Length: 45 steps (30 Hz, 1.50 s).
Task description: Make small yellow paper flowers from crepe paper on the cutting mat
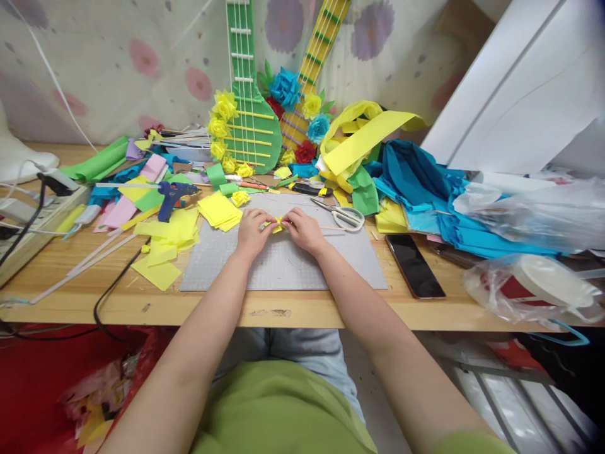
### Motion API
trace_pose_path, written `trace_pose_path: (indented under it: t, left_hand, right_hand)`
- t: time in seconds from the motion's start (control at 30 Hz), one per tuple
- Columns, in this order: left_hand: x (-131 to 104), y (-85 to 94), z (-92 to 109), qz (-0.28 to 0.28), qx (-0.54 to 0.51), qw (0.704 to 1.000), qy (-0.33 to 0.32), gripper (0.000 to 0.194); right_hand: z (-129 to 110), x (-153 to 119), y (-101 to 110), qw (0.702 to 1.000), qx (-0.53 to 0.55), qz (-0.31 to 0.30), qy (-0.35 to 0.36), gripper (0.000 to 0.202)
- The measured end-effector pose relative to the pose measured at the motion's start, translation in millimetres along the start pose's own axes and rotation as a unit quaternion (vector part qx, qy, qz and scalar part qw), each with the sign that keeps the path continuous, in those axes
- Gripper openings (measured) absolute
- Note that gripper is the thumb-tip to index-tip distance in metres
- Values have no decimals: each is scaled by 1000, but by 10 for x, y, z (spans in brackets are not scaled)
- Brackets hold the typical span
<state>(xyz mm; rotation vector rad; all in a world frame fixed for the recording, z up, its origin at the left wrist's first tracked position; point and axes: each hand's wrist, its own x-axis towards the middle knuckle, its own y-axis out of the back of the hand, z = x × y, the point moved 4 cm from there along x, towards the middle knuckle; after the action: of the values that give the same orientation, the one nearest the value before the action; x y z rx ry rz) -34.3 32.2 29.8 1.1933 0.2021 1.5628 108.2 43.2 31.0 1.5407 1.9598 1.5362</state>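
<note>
Over the grey cutting mat point(212, 265), my left hand point(255, 232) and my right hand point(302, 228) meet with fingertips pinched on a small piece of yellow paper point(278, 224). Most of that paper is hidden behind my fingers. A thin pale stick point(334, 229) lies on the mat just right of my right hand. To the left of my left hand are a stack of yellow paper squares point(219, 211) and a small yellow paper flower point(240, 198). White-handled scissors point(347, 217) rest on the mat's upper right.
A blue glue gun point(171, 198) stands at left among paper scraps. Behind are a green paper instrument point(255, 126) and a yellow one point(321, 47), both with paper flowers. A phone point(414, 265), blue crepe paper point(416, 180) and a bagged cup point(534, 287) lie right.
</note>
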Motion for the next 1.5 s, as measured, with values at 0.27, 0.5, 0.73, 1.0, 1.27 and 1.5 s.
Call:
trace_pose_path:
  t: [0.27, 0.5, 0.73, 1.0, 1.27, 1.5]
  left_hand:
    - [11, -18, -19, -15, 9, 1000, 5, 11]
    - [-4, 5, 29, 11, 29, 1000, 0, 15]
    - [-44, 18, 167, 50, 91, 992, 66, 32]
    - [-57, -44, 155, 60, 108, 990, 61, 16]
    - [-58, -18, 188, 88, 143, 983, 77, 6]
    - [-62, -46, 196, 99, 161, 978, 84, 15]
  right_hand:
    - [-18, -50, 107, 1000, -11, 14, 8, 15]
    - [-14, -27, 42, 1000, -11, 17, -4, 11]
    - [50, -1, 4, 997, 14, 58, -46, 11]
    - [29, 16, -45, 997, 5, 59, -50, 15]
    - [-15, 37, -43, 997, 5, 45, -63, 15]
    - [-18, 54, -67, 997, 0, 42, -61, 17]
